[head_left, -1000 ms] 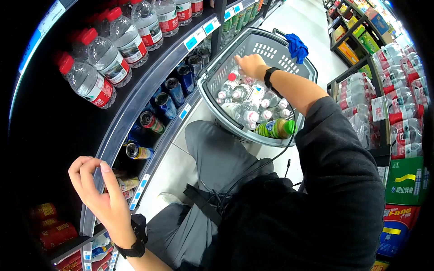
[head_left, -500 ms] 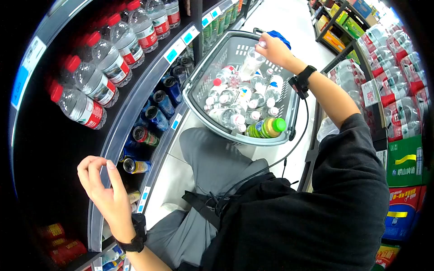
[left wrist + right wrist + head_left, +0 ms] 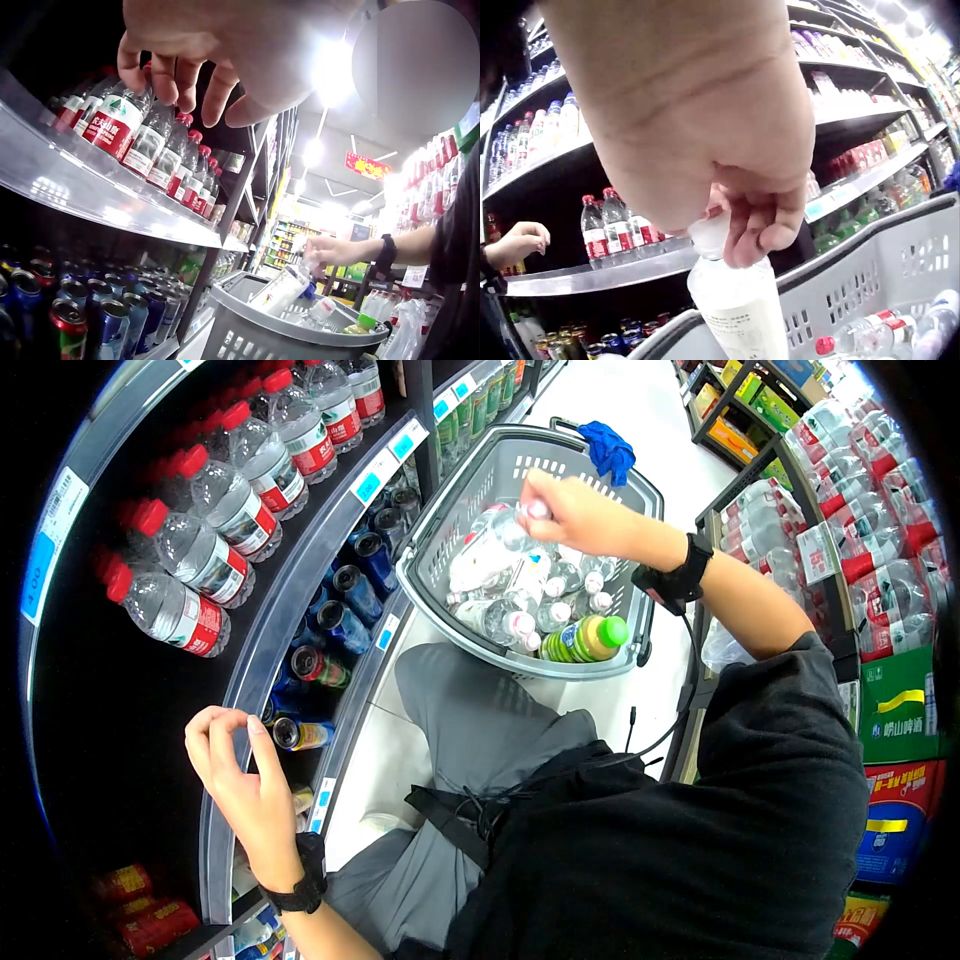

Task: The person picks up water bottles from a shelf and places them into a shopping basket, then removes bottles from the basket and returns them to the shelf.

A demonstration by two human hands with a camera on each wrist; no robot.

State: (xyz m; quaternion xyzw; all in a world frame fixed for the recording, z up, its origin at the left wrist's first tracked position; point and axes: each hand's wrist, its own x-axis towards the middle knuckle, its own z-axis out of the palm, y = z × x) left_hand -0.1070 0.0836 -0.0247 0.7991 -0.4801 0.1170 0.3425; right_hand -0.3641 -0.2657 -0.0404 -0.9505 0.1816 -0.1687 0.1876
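Gripping a clear, white-labelled plastic bottle [image 3: 742, 319] by its capped neck, the person's right hand [image 3: 572, 518] holds it tilted within the grey shopping basket [image 3: 262, 334], over other clear bottles and a green-capped bottle [image 3: 585, 639] lying inside; whether it touches those beneath, I can't tell from here. Across at the shelf, the left hand [image 3: 245, 790] holds nothing, its fingers loosely bent, near the drink cans [image 3: 350, 622] and below the red-capped water bottles [image 3: 245, 525].
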